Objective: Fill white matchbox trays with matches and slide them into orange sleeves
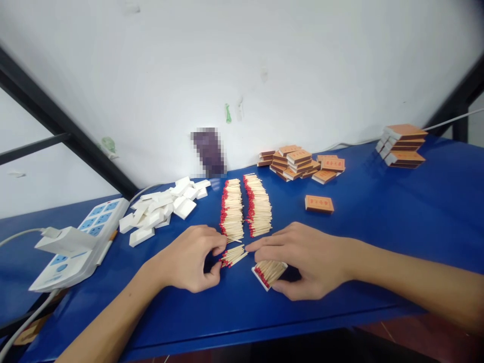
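Note:
My left hand (192,258) is curled, thumb and fingers pinching a small bundle of red-tipped matches (232,255) on the blue table (378,222). My right hand (302,259) rests just right of it, its forefinger reaching toward that bundle while thumb and palm hold a white matchbox tray filled with matches (269,273). Just beyond both hands lie two long rows of loose matches (246,206).
A pile of empty white trays (161,209) lies at the left, next to a white power strip with a plugged adapter (77,242). Orange matchbox sleeves are stacked at the back (298,164) and far right (403,146); a single one (319,203) lies alone.

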A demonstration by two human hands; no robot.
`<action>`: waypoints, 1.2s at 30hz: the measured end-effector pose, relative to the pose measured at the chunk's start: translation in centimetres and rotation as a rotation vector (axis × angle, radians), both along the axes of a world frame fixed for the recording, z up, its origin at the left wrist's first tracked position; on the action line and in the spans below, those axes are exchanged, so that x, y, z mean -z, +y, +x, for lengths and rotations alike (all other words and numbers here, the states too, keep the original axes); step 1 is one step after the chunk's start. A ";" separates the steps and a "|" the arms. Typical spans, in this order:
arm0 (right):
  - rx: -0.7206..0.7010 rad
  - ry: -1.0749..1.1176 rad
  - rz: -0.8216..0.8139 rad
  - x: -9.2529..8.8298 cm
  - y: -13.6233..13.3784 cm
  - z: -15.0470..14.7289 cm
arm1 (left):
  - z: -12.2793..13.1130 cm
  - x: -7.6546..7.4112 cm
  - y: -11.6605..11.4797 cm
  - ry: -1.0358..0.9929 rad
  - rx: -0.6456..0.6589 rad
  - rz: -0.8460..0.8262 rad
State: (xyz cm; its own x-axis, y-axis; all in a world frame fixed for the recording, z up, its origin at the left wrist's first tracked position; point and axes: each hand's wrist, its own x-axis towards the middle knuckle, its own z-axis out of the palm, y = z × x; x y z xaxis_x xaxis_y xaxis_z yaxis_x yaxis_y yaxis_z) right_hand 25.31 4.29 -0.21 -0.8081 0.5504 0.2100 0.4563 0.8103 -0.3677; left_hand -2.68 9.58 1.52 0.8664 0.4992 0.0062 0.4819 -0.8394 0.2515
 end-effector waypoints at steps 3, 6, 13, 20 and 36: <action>-0.013 -0.016 -0.006 0.0 0.0 -0.1 | 0.2 0.2 -0.1 0.022 0.006 -0.036; -0.020 -0.021 -0.006 0.1 0.0 -0.2 | 0.4 0.2 -0.1 0.033 0.008 -0.045; -0.028 -0.021 -0.004 0.3 0.0 -0.1 | 0.4 0.4 0.0 0.022 0.009 -0.032; -0.071 0.001 -0.032 0.3 -0.2 -0.3 | 0.5 0.4 0.1 -0.005 0.023 -0.036; -0.064 0.004 -0.028 0.3 -0.4 -0.5 | 0.5 0.4 0.3 -0.043 0.014 -0.013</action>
